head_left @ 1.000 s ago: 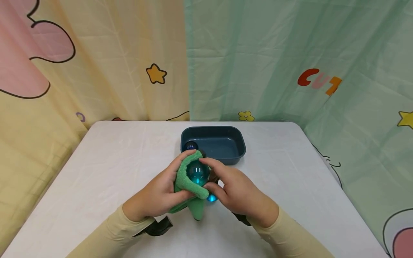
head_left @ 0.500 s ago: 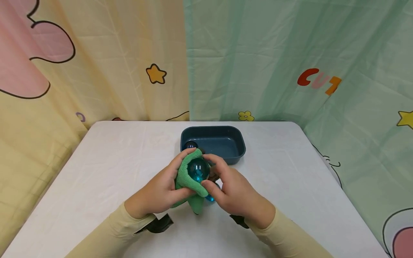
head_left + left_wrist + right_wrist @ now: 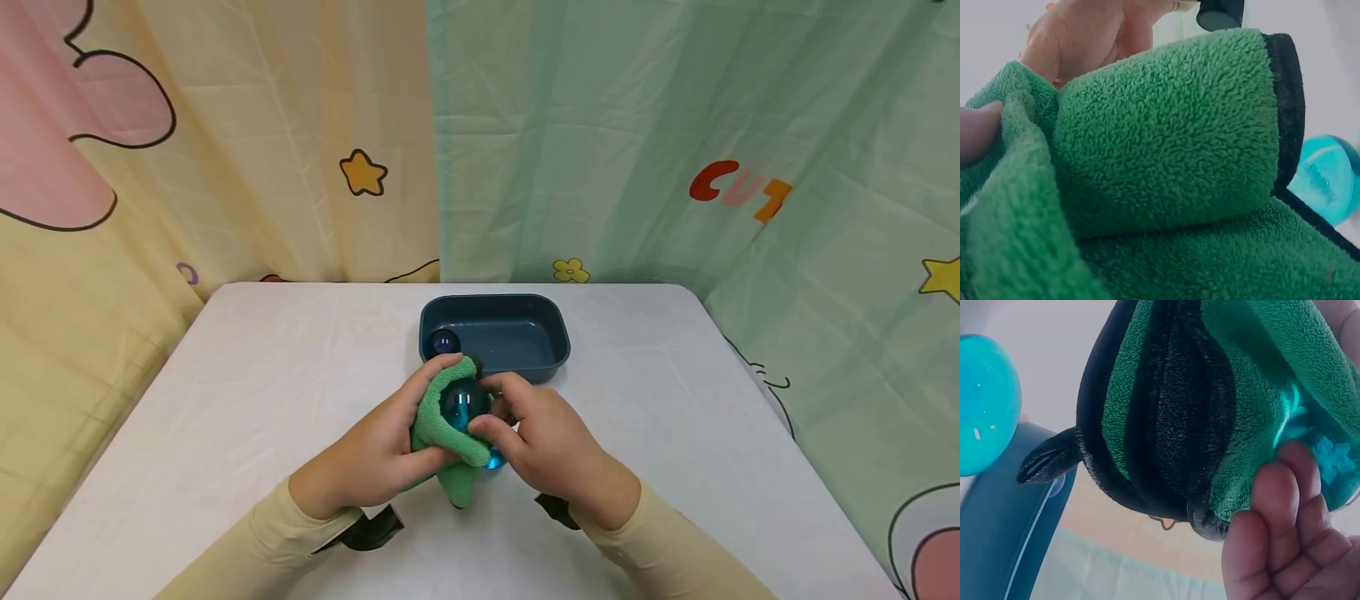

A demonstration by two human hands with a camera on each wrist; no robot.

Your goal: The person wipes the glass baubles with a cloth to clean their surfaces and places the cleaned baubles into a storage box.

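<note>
The left hand [image 3: 375, 452] was found grasping the green cloth [image 3: 430, 423], its fingers bent over the outer side; the fabric curved around the left of the teal ball [image 3: 462, 402]. Behind the cloth, a dark ball [image 3: 444, 342] lay within the left end of the basin [image 3: 517, 333]; it was judged already placed. The basin's near-left corner was covered, so further contents there could not be verified. The teal ball sat in the cloth's fold between both hands, in front of the basin and outside it; its handling was judged under way and incomplete. Low beside the cloth, a bright blue ball [image 3: 494, 459] appeared to lie on the desk [image 3: 637, 375], outside the basin and judged outstanding. At the right, the right hand [image 3: 558, 447] had fingers bent, thumb and fingertips grasping the teal ball's right side.
</note>
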